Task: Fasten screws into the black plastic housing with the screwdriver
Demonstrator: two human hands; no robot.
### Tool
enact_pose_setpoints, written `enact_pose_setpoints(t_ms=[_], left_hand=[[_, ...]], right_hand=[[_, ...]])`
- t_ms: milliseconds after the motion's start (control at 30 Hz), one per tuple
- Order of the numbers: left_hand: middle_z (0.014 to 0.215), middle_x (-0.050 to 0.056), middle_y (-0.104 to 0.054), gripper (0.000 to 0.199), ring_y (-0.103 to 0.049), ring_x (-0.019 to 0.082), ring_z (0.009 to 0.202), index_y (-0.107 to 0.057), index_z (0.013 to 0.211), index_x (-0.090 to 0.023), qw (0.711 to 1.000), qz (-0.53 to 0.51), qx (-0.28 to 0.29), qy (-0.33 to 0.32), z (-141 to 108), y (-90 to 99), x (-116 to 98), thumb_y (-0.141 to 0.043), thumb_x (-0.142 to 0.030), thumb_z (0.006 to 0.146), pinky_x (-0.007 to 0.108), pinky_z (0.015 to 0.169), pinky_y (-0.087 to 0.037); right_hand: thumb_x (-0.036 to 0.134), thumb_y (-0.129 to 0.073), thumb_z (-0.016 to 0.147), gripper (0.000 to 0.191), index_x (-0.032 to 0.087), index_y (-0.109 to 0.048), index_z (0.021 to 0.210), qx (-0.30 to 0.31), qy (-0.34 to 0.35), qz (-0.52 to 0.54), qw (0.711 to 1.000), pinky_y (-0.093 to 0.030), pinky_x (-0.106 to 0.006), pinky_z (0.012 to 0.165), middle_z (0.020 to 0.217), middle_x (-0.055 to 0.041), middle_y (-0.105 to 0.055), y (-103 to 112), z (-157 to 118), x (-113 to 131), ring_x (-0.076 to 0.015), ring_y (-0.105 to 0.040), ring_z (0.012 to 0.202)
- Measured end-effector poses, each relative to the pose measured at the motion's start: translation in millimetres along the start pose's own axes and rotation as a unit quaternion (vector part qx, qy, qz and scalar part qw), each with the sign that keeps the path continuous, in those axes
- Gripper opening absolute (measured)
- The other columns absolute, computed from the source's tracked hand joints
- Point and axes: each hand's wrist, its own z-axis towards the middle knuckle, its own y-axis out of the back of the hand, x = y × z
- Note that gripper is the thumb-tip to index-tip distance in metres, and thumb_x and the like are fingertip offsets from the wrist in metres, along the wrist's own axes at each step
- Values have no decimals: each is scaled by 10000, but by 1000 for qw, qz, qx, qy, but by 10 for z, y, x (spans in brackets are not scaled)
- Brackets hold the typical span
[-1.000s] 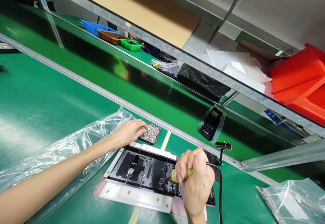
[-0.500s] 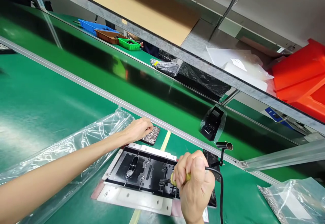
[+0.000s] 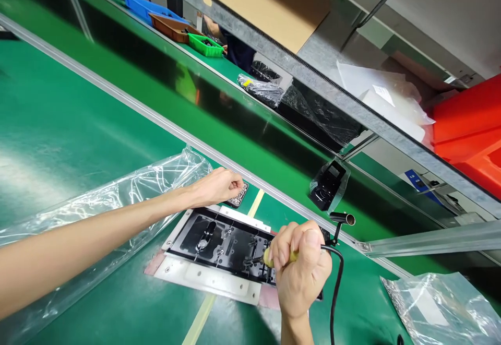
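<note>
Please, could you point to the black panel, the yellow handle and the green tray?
Black panel [image 3: 236, 253]: head view, on its inner face.
Yellow handle [image 3: 268, 258]: head view, its exposed front end.
Green tray [image 3: 199, 48]: head view, its front wall.

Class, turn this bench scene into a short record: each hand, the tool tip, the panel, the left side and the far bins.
Left hand: over the tray of small metal pieces; grip contents hidden
Right hand: gripping a yellow-handled tool
Tool tip: at the black panel; contact unclear
Panel: between white strips
Left side: clear plastic, partly behind the forearm
Far bins: blue bin, brown bin, green bin
</note>
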Motion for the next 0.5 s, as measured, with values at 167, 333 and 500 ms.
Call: enact_pose_setpoints(t_ms=[167,333,500], left_hand=[[860,-15,-789,179,-710,177,786,-812,936,-206,997,-49,34,-51,-239,-61,-464,-660,-112,952,263,744,-479],[932,13,-808,191,-739,216,943,-789,975,-210,981,-52,71,-172,-376,-223,-709,-702,-94,1100,293,865,-505],[952,46,-781,179,-664,241,919,-767,1025,-191,961,-3,87,-264,-384,-378,-717,-690,-88,1149,353,798,-487]], right_hand=[[450,-718,1171,577,229,-486,691,-10,0,-14,1000,-444,-151,397,517,93,-432,-23,24,17,-63,-377,407],[430,-711,1173,567,228,-495,690,-13,10,-23,1000,-449,-149,407,515,97,-429,-11,42,15,-58,-375,399],[409,-679,1189,551,227,-506,698,-10,15,-28,999,-462,-154,416,519,93,-442,-2,46,-1,-61,-388,399]])
